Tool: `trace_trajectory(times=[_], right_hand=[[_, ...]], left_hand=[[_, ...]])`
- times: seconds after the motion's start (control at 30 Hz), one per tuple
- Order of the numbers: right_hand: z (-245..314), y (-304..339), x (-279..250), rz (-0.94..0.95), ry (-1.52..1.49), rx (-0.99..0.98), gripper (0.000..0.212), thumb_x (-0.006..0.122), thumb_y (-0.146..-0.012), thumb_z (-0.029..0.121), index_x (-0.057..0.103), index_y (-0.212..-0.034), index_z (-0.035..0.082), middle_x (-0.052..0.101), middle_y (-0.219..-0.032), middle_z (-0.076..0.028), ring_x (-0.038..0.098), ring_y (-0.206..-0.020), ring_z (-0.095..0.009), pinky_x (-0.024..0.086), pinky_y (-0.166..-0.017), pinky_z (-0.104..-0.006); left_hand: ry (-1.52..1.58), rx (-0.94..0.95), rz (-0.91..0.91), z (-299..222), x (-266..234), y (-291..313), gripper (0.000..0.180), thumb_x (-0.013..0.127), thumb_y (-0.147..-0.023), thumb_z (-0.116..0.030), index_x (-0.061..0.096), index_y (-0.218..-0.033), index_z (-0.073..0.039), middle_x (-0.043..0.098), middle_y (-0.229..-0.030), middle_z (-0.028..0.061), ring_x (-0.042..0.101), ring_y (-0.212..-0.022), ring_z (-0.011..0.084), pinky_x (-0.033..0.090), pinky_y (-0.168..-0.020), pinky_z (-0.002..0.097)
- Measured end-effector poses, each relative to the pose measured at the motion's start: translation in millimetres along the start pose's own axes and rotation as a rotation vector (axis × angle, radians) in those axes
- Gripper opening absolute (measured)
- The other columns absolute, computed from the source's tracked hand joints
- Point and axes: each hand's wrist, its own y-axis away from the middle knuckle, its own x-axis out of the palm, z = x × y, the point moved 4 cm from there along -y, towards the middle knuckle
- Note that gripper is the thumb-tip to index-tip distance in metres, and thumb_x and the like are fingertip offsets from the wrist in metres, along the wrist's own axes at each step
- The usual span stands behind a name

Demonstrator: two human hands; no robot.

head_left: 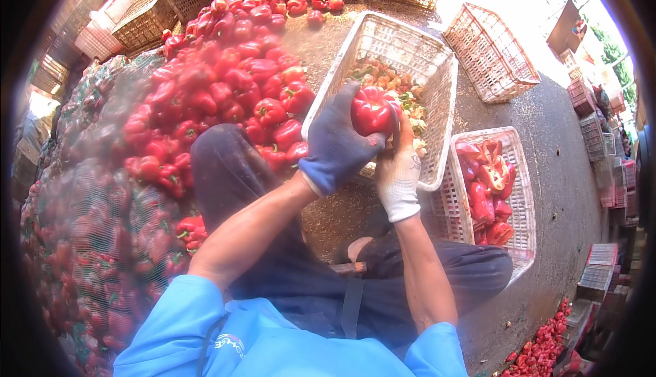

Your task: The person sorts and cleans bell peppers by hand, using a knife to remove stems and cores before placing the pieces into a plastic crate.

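A heap of whole red peppers (219, 83) covers the ground at the left. Net sacks of peppers (89, 227) lie along the left edge. An empty white crate (488, 52) rests tilted at the upper right. Brown wicker crates (147, 18) stand along the far edge. More red peppers (540, 346) lie at the lower right corner.

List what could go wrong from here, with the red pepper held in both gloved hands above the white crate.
1. The glossy red bell pepper is gripped between the blue-gloved left hand and the white-gloved right hand over the white plastic lattice crate of pepper scraps; if it slips, it would likely drop among the waste.
2. The second white crate holding cut red pepper pieces sits further right, so cut pieces could miss it and land on the gritty ground.
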Motion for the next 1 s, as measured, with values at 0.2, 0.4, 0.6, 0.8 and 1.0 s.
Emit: trace_trajectory(times=[0.2,0.4,0.6,0.8,1.0], right_hand=[[-14.0,12.3,20.4,0.098,0.107,0.112,0.071,0.056,-0.096,-0.007,0.042,-0.163,0.011,0.070,-0.136,-0.025,0.071,-0.119,-0.038,0.055,-0.100,-0.0483],[-34.9,35.0,6.1,0.107,0.226,0.033,0.045,0.064,-0.101,0.010,0.064,-0.146,0.010,0.076,-0.120,-0.024,0.076,-0.105,-0.040,0.058,-0.091,-0.0468],[-18.4,-13.2,-31.3,0.085,-0.500,0.272,0.063,0.082,-0.098,0.047,0.066,-0.140,0.003,0.075,-0.101,-0.006,0.059,-0.063,-0.006,0.046,-0.055,-0.0236],[-9.1,-27.3,-34.5,0.150,-0.584,0.319,0.053,0.087,-0.094,0.032,0.070,-0.133,0.000,0.076,-0.104,-0.005,0.064,-0.073,-0.006,0.050,-0.061,-0.0223],[-55.2,-21.7,-43.7,0.102,-0.739,0.384,0.029,0.083,-0.094,0.020,0.075,-0.115,0.003,0.074,-0.092,-0.003,0.065,-0.071,-0.009,0.048,-0.056,-0.0225]], left_hand=[[0.037,-0.032,-0.075,7.7,0.1,-6.9,0.079,0.088,-0.073,-0.029,0.059,-0.141,-0.003,0.072,-0.118,0.0228,0.073,-0.108,0.0371,0.059,-0.094,0.0450],[0.881,-0.756,-0.005,64.5,-2.4,-20.9,0.047,0.085,-0.084,-0.021,0.067,-0.121,0.001,0.072,-0.103,0.0090,0.071,-0.088,0.0151,0.062,-0.077,0.0300],[0.727,-0.667,0.209,41.1,-2.8,-11.6,0.057,0.087,-0.085,-0.026,0.064,-0.127,0.004,0.071,-0.112,0.0113,0.071,-0.096,0.0158,0.060,-0.082,0.0297],[0.655,-0.484,0.315,39.3,14.3,-1.1,0.080,0.091,-0.079,-0.036,0.061,-0.139,0.009,0.073,-0.117,0.0160,0.070,-0.106,0.0197,0.058,-0.094,0.0349],[0.863,-0.477,0.429,24.1,12.3,3.2,0.073,0.087,-0.082,-0.036,0.063,-0.136,0.007,0.071,-0.123,0.0179,0.068,-0.114,0.0220,0.057,-0.097,0.0370]])
